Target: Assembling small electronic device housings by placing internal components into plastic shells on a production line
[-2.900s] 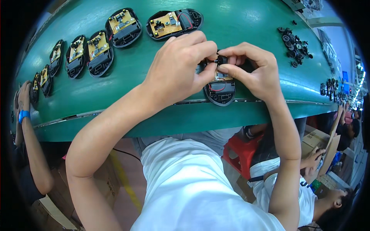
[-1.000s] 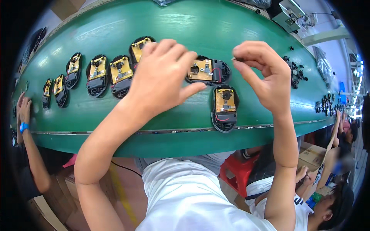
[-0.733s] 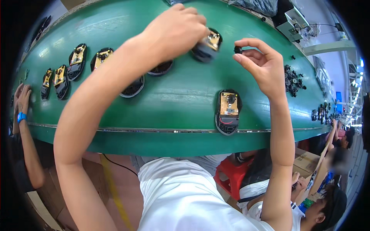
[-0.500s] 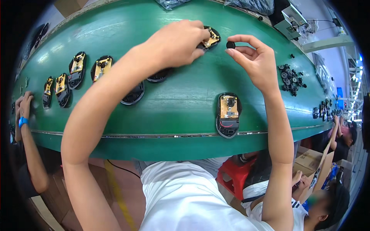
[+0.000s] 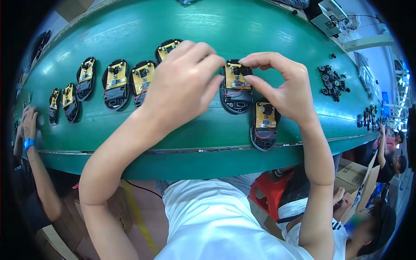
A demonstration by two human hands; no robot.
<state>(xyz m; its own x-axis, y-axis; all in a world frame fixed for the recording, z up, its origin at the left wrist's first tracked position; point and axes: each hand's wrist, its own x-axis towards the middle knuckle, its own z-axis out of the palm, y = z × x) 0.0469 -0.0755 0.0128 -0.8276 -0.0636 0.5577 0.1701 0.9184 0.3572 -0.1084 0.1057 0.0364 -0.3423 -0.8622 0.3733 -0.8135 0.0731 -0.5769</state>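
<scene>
An opened computer mouse [image 5: 236, 99], its tan circuit board and red wire exposed, lies in front of me on the green bench. My right hand [image 5: 284, 84] pinches a small black scroll wheel [image 5: 245, 70] between thumb and fingers, over the upper part of that board. At the mouse's left edge is my left hand [image 5: 184, 80], somewhat blurred, thumb and forefinger apart with nothing seen between them. A second opened mouse [image 5: 264, 132] sits just below and to the right. Further mice, including this opened mouse [image 5: 116, 89], stand to the left, two partly covered by my left hand.
A pile of black wheels [image 5: 333, 84] lies at the right of the green bench [image 5: 182, 134]. A co-worker's hand [image 5: 29, 123] with a blue wristband is at the far left. More people sit on the right, beside a cardboard box [image 5: 351, 173]. A red stool [image 5: 268, 195] stands below.
A mouse from the far side now lies nearer, between my hands. My left hand has moved back toward me and off it; my right hand has brought the scroll wheel over its board.
</scene>
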